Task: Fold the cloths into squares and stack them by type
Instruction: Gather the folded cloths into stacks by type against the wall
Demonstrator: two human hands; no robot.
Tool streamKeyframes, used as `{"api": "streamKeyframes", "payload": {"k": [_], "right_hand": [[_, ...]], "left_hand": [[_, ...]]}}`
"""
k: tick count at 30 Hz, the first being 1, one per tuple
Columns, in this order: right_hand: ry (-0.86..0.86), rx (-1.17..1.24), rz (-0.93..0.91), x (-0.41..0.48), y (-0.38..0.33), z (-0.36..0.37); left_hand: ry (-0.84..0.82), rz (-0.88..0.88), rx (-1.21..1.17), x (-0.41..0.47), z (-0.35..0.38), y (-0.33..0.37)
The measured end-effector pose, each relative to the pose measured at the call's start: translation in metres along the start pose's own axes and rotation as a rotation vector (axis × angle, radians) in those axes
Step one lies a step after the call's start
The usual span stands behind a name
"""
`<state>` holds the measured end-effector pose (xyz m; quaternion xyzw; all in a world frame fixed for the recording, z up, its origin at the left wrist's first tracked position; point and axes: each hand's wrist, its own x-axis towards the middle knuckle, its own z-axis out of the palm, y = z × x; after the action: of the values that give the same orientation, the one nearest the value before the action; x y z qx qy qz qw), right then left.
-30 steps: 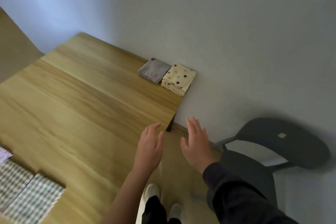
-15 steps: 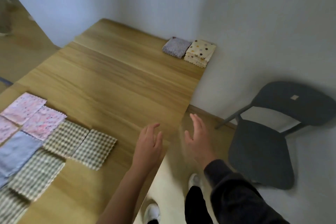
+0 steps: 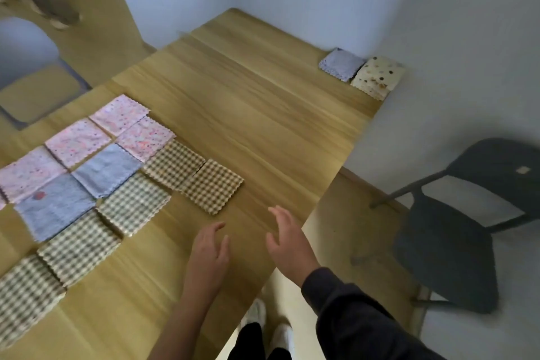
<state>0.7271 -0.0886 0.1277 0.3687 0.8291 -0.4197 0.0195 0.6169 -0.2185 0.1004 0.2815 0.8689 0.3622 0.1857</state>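
Several cloths lie flat in rows on the left of the wooden table (image 3: 263, 114): pink patterned cloths (image 3: 119, 112), blue cloths (image 3: 106, 169), brown checked cloths (image 3: 211, 185) and grey-green checked cloths (image 3: 134, 203). In the far right corner sit a folded grey-blue stack (image 3: 340, 64) and a folded cream dotted stack (image 3: 377, 76). My left hand (image 3: 209, 254) hovers over the table's near edge, fingers relaxed, holding nothing. My right hand (image 3: 287, 242) hangs beside it at the table's right edge, also empty.
A dark chair (image 3: 455, 228) stands right of the table on the floor. A wall runs behind the table. Another seat (image 3: 35, 90) is at the far left. My feet (image 3: 263, 318) show below the table edge.
The view has swung left and down, bringing the rows of unfolded cloths into sight. Both hands stay open and have shifted slightly over the table's near right edge.
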Motion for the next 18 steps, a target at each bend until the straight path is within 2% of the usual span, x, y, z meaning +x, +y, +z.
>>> {"api": "streamKeyframes", "payload": {"k": [5, 9, 18], "right_hand": [[-0.072, -0.064, -0.068, 0.007, -0.032, 0.037], [-0.095, -0.125, -0.124, 0.027, -0.075, 0.066], [-0.175, -0.211, -0.199, 0.144, -0.197, 0.175]], "left_hand": [[0.084, -0.088, -0.015, -0.004, -0.032, -0.033], [0.199, -0.143, 0.001, 0.026, -0.072, -0.066], [0.390, -0.407, 0.220, 0.124, -0.162, -0.177]]}}
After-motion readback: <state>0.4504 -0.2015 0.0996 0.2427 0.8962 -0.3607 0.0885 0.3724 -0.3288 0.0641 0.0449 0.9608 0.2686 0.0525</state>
